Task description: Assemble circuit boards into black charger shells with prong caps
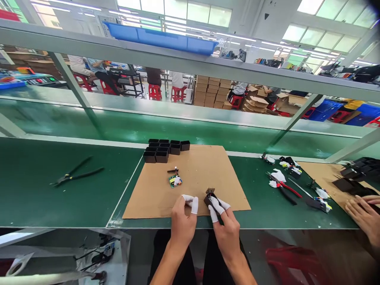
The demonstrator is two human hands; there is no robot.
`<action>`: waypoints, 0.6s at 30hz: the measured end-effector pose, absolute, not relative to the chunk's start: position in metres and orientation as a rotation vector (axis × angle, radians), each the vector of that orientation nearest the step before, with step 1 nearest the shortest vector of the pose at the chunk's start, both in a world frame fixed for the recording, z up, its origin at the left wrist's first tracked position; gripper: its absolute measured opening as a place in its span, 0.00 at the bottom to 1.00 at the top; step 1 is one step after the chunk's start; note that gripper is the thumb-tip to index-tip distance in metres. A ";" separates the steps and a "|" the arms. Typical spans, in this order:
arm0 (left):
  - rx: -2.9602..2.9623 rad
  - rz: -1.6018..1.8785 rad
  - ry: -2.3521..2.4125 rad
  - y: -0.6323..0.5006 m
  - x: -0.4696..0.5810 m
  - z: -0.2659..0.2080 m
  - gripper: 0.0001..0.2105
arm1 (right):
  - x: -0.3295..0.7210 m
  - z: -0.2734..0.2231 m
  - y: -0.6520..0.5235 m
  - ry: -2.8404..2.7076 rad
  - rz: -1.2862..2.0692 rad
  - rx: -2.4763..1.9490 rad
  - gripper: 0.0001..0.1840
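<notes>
1. Our right hand [227,230] grasps the black case [208,201] above the cardboard [154,202]; we should brace it gently.
2. Our left hand [183,220] curls beside it; whether that grip is released, we cannot tell.

Held case [207,201]: plastic. Finger covers [194,206]: matt, rubbery-looking. Sheet [204,166]: matt cardboard. Table [59,206]: smooth, glossy. Left pliers [67,176]: metal head [61,181], plastic-looking grips [92,173]. Small boxes [162,158]: smooth plastic.

Pliers [69,177], handles apart, on green surface [35,202], left of frame. Red-handled pliers [290,188] lower right. Long blue tray [160,38] on shelf [118,46], top centre. Behind: stacked cartons [210,93] upper centre, red stools [154,92] left of them, blue crates [325,110] upper right.
</notes>
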State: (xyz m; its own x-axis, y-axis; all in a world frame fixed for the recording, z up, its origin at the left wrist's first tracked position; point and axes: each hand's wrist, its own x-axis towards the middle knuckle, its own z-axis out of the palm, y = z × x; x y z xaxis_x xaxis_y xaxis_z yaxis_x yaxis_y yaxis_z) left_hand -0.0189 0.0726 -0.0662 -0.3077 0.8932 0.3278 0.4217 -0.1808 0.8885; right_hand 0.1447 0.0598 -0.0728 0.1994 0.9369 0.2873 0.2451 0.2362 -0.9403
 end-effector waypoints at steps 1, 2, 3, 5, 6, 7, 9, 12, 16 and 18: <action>1.517 1.492 1.666 0.073 -0.019 -0.066 0.13 | 0.145 -0.074 0.060 -1.278 0.770 -1.259 0.15; 1.523 1.491 1.665 0.073 -0.019 -0.066 0.13 | 0.144 -0.075 0.061 -1.256 0.801 -1.257 0.15; 1.529 1.493 1.662 0.073 -0.019 -0.066 0.13 | 0.144 -0.074 0.062 -1.234 0.825 -1.253 0.15; 1.543 1.500 1.657 0.073 -0.019 -0.065 0.13 | 0.144 -0.071 0.065 -1.176 0.870 -1.241 0.15; 1.548 1.505 1.656 0.073 -0.019 -0.065 0.13 | 0.143 -0.069 0.066 -1.135 0.902 -1.231 0.15; 1.553 1.510 1.656 0.073 -0.020 -0.065 0.13 | 0.143 -0.066 0.066 -1.082 0.937 -1.218 0.16; 1.558 1.516 1.659 0.074 -0.021 -0.066 0.14 | 0.141 -0.061 0.066 -0.955 1.014 -1.190 0.20; 1.559 1.511 1.669 0.075 -0.021 -0.068 0.15 | 0.140 -0.054 0.058 -0.725 1.133 -1.130 0.24; 1.569 1.501 1.662 0.076 -0.019 -0.068 0.14 | 0.138 -0.042 0.042 -0.179 1.443 -0.875 0.14; 1.574 1.502 1.652 0.076 -0.018 -0.068 0.14 | 0.137 -0.036 0.035 -0.046 1.529 -0.784 0.10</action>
